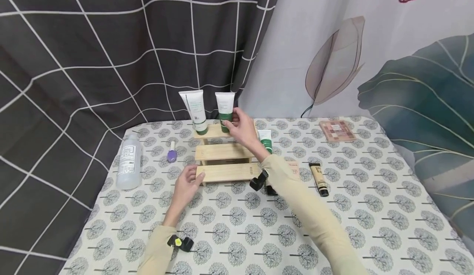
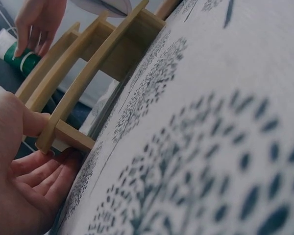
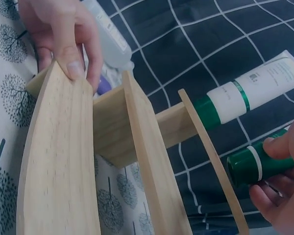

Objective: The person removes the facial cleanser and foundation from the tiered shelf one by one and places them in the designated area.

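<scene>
A three-step wooden rack stands on the cloth. My left hand grips the left end of its lowest step, thumb on top and fingers beneath, as the left wrist view shows. In my right hand is a white and green squeeze tube, cap down, over the top step; the right wrist view shows its green cap close to that step's edge. Left of it, a larger white tube with a green cap stands on the top step, leaning slightly.
Left of the rack are a clear bottle and a purple nail polish bottle. To the right lie a yellow and black tube and an eyeshadow palette. Another green and white tube is partly hidden behind my right arm.
</scene>
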Action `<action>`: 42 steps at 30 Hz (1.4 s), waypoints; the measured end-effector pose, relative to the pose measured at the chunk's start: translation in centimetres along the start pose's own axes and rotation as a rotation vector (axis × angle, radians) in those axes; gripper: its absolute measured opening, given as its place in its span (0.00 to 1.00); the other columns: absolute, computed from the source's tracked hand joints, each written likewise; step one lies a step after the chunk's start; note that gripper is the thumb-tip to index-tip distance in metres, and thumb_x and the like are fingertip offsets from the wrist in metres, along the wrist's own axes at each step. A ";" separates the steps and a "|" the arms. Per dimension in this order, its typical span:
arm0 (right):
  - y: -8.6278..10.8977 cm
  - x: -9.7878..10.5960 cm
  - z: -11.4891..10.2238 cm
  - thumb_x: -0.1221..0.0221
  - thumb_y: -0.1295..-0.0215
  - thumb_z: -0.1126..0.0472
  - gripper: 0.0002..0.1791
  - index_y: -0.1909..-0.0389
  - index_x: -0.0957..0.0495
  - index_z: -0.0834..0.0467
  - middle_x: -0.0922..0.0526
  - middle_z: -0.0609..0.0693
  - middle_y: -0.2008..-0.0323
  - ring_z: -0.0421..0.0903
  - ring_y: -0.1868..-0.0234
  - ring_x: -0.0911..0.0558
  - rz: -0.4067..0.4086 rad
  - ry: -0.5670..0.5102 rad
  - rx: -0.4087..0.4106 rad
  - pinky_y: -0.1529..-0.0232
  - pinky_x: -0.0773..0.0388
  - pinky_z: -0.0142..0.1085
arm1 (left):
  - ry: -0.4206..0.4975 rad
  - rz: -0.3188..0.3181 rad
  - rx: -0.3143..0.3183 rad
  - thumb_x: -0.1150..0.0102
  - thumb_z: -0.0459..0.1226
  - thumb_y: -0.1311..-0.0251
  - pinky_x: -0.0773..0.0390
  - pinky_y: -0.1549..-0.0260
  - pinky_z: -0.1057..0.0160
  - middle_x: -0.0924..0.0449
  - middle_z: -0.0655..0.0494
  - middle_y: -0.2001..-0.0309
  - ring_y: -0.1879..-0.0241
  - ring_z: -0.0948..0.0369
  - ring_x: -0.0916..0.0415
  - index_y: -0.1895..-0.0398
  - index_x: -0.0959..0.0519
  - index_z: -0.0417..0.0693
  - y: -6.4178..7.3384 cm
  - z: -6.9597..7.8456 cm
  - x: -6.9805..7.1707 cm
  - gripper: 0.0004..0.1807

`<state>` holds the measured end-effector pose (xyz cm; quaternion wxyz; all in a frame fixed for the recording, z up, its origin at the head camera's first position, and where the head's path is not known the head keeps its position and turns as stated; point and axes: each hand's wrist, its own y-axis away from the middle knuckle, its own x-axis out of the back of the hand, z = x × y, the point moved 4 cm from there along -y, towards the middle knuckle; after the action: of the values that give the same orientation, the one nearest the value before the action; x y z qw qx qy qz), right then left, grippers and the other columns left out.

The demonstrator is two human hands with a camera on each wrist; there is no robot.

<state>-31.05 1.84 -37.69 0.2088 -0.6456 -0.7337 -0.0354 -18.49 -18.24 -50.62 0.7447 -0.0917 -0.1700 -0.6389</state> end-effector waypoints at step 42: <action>1.1 11.5 4.8 0.37 0.33 0.63 0.27 0.37 0.31 0.68 0.18 0.66 0.47 0.59 0.48 0.17 0.136 0.102 -0.106 0.43 0.16 0.48 | -0.035 0.004 -0.003 0.38 0.42 0.32 0.21 0.38 0.47 0.21 0.38 0.42 0.43 0.46 0.21 0.32 0.31 0.41 0.2 0.1 0.0 0.28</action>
<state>-32.17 14.31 -38.24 0.2134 -0.7014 -0.6737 -0.0925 -18.28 -18.21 -50.51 0.7428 -0.1044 -0.1820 -0.6358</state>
